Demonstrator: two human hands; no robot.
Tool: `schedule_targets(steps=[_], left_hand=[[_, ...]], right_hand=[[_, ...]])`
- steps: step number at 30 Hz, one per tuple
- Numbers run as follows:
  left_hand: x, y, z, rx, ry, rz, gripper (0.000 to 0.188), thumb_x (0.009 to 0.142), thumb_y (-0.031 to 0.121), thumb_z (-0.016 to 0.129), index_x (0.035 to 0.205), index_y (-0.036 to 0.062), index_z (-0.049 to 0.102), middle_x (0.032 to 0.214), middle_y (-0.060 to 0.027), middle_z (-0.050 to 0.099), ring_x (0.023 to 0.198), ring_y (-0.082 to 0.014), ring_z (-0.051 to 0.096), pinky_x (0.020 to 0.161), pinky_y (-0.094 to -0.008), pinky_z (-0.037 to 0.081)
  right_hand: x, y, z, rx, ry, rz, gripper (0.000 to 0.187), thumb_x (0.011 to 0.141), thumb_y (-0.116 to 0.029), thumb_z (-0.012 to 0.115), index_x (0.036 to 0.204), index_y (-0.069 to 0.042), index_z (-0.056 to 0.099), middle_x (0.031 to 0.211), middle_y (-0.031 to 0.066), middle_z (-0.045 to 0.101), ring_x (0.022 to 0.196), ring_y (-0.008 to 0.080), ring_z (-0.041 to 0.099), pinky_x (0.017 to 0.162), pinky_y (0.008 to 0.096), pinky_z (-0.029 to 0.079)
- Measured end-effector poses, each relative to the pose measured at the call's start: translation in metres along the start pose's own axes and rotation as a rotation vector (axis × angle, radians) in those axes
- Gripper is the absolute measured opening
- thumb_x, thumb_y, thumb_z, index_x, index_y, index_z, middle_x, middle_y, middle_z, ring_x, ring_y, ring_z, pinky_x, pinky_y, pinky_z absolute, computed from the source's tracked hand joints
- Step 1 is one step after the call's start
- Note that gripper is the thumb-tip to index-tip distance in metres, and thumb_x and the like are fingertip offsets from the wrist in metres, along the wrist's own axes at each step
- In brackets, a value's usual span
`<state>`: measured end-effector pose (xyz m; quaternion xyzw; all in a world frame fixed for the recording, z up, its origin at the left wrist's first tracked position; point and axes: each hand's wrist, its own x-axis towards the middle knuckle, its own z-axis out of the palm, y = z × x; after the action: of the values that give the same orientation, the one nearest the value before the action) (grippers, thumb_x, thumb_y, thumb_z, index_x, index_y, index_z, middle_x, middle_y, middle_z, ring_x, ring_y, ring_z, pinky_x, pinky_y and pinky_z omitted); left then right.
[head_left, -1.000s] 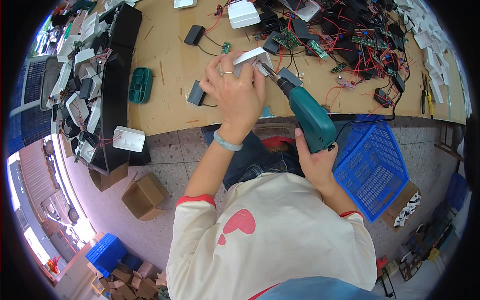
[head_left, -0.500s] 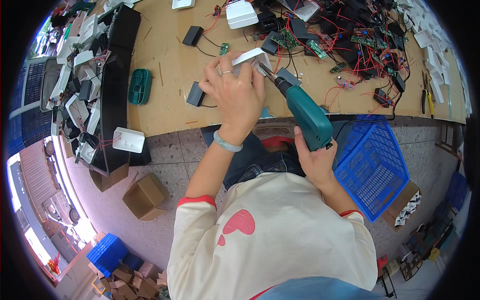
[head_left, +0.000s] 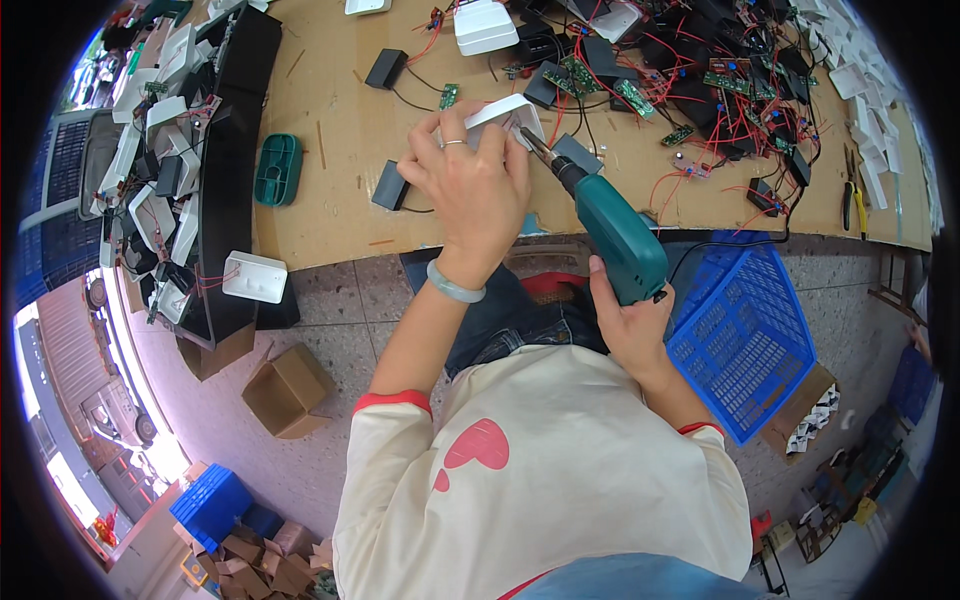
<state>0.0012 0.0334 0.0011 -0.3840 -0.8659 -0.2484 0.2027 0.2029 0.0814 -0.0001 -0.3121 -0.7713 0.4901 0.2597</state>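
Observation:
My left hand (head_left: 465,185) is closed on a white plastic case (head_left: 507,111) near the table's front edge, fingers curled over its side and partly hiding it. A green electric screwdriver (head_left: 622,240) lies in my right hand (head_left: 637,325), gripped at its rear end. Its bit points into the open case beside my left fingertips; whether it touches a screw is hidden. Left of the case sits a black box with a wire (head_left: 390,186), and a small green circuit board (head_left: 449,96) lies just beyond my fingers. Another dark box (head_left: 577,155) rests beside the screwdriver's tip.
Black boxes, red wires and circuit boards form a heap (head_left: 700,90) at the back right. Pliers (head_left: 855,195) lie at the table's right. A green tray (head_left: 278,170) sits left, near a black bin (head_left: 225,170) of white cases. Below the table stands a blue crate (head_left: 745,345).

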Motion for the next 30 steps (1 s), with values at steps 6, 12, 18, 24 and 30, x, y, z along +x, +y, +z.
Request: schedule_targets(steps=[6, 12, 18, 24, 30], left_hand=[[0.0, 0.0, 0.001, -0.003, 0.003, -0.003, 0.01, 0.078, 0.019, 0.076, 0.076, 0.0113, 0.071, 0.122, -0.0034, 0.065, 0.113, -0.0331, 0.048, 0.088, -0.0484, 0.032], [-0.001, 0.0, 0.0, -0.004, -0.002, -0.006, 0.009, 0.078, 0.018, 0.076, 0.076, 0.0117, 0.071, 0.122, -0.0034, 0.065, 0.113, -0.0327, 0.048, 0.089, -0.0479, 0.032], [0.0, 0.001, -0.001, -0.007, -0.005, -0.008, 0.009, 0.078, 0.018, 0.075, 0.075, 0.0114, 0.071, 0.122, -0.0039, 0.065, 0.113, -0.0328, 0.049, 0.09, -0.0478, 0.032], [0.0, 0.0, -0.001, -0.004, -0.006, -0.006, 0.008, 0.078, 0.018, 0.075, 0.076, 0.0106, 0.072, 0.122, -0.0045, 0.065, 0.113, -0.0328, 0.049, 0.091, -0.0477, 0.033], [0.0, 0.0, -0.001, 0.002, -0.014, -0.006, 0.007, 0.078, 0.017, 0.075, 0.078, 0.0103, 0.072, 0.122, -0.0055, 0.065, 0.114, -0.0326, 0.049, 0.092, -0.0475, 0.033]], right_hand=[[0.001, -0.006, -0.002, -0.001, 0.021, -0.014, 0.025, 0.089, -0.005, 0.072, 0.111, -0.001, 0.06, 0.085, 0.0108, 0.069, 0.07, 0.0174, 0.068, 0.067, 0.0294, 0.054], [0.002, -0.013, -0.007, 0.111, 0.026, 0.105, 0.022, 0.091, -0.005, 0.073, 0.11, 0.004, 0.066, 0.089, 0.0048, 0.069, 0.079, 0.0115, 0.061, 0.074, 0.0264, 0.05], [-0.003, -0.024, -0.018, 0.133, 0.041, 0.049, 0.023, 0.091, -0.005, 0.072, 0.112, 0.004, 0.067, 0.081, 0.0023, 0.066, 0.07, 0.0089, 0.06, 0.064, 0.0244, 0.048], [-0.014, -0.016, -0.031, 0.12, 0.092, 0.014, 0.024, 0.092, -0.003, 0.071, 0.114, 0.005, 0.065, 0.078, 0.0026, 0.064, 0.061, 0.0072, 0.058, 0.055, 0.0223, 0.046], [-0.021, -0.014, -0.036, 0.136, 0.149, 0.075, 0.024, 0.092, 0.004, 0.068, 0.115, 0.005, 0.063, 0.082, 0.0052, 0.065, 0.061, 0.0078, 0.058, 0.054, 0.0222, 0.047]])
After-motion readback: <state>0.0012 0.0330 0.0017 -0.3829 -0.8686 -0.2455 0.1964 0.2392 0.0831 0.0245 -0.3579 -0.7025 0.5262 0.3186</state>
